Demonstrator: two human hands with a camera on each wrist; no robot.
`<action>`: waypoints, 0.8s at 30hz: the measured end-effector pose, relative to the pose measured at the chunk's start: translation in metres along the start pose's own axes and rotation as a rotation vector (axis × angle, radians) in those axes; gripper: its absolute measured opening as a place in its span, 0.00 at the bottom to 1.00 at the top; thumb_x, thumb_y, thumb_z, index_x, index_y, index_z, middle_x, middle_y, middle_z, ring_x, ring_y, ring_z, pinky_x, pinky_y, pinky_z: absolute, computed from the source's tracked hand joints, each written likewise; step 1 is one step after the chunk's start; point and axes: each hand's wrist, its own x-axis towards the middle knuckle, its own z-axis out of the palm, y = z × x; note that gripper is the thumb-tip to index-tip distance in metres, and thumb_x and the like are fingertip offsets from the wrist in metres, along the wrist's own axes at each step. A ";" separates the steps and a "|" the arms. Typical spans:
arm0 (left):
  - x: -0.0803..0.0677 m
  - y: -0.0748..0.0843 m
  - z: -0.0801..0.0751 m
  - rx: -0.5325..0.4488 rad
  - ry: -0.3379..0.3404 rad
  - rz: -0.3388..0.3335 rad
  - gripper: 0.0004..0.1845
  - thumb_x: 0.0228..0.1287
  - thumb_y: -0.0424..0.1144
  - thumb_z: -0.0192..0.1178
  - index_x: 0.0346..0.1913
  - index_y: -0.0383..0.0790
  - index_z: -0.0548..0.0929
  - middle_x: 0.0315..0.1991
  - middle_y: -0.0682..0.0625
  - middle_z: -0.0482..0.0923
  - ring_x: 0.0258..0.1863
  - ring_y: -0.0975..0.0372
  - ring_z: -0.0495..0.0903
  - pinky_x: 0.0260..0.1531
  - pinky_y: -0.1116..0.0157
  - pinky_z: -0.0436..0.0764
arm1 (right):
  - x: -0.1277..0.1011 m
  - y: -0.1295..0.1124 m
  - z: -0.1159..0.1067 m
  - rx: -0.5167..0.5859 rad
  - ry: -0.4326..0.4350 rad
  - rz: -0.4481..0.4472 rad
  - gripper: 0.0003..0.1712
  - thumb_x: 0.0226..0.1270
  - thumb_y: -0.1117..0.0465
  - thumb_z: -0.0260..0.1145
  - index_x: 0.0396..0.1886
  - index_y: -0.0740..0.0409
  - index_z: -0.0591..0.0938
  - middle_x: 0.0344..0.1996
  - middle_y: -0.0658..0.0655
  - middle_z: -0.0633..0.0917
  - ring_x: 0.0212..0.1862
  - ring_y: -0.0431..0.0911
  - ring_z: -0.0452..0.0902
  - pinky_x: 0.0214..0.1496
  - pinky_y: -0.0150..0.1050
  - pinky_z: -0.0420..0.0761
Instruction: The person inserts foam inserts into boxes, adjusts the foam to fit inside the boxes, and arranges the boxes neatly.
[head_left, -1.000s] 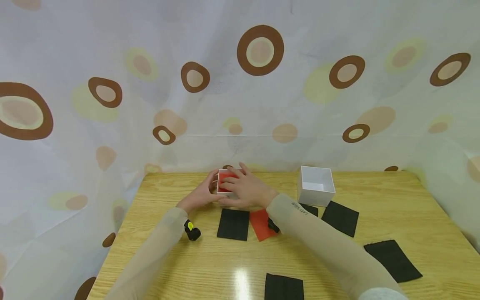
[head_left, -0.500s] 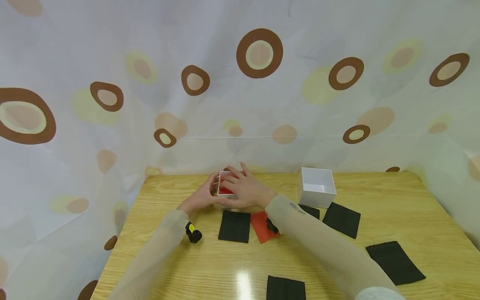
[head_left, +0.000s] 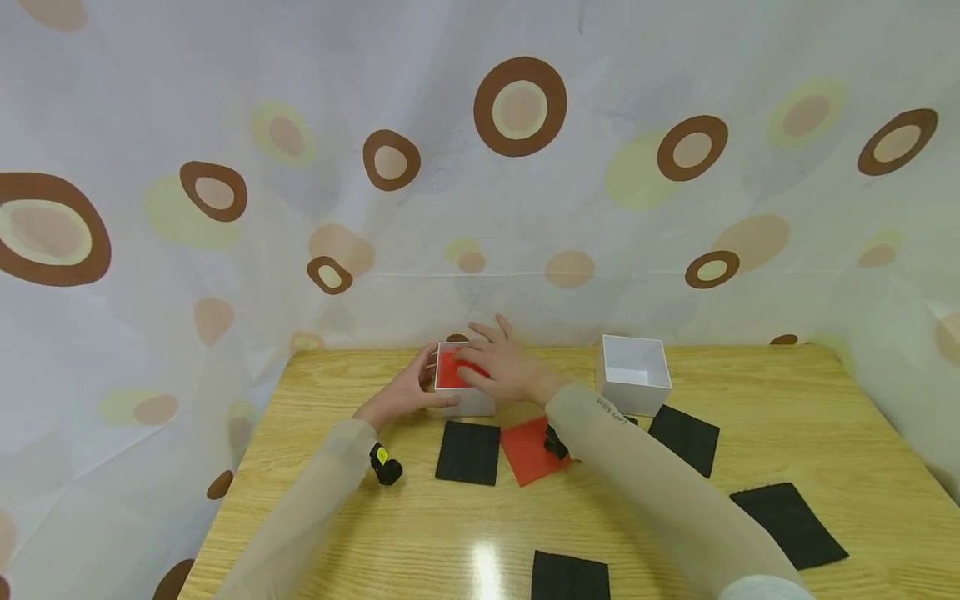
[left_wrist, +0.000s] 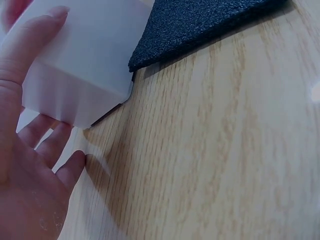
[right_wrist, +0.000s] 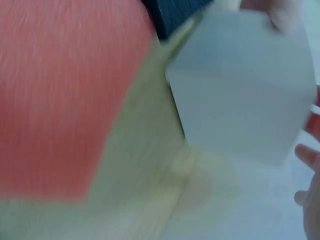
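Observation:
A white open-topped box stands at the back of the wooden table, with red sheet material inside it. My left hand holds the box at its left side. In the left wrist view the thumb lies on the front face and the other fingers are along the side. Over the box's right part hovers my right hand, its fingers spread and slightly bent, gripping nothing visible. The right wrist view is blurred and shows only some of its fingertips beyond the box.
A black foam square and a red square lie before the box. Further right stands a second white box. More black squares are spread over the right side and front. A patterned curtain hangs behind.
My right hand has lifted and moved right, off the inside of the box, so more of the red material shows. The left hand keeps its place on the box.

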 end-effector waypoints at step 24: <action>-0.002 0.002 0.004 -0.035 0.014 -0.018 0.55 0.64 0.35 0.74 0.84 0.48 0.46 0.80 0.44 0.57 0.77 0.47 0.63 0.71 0.47 0.70 | -0.027 0.012 -0.019 0.174 0.039 -0.011 0.29 0.85 0.53 0.50 0.26 0.51 0.91 0.51 0.54 0.88 0.70 0.57 0.70 0.80 0.58 0.54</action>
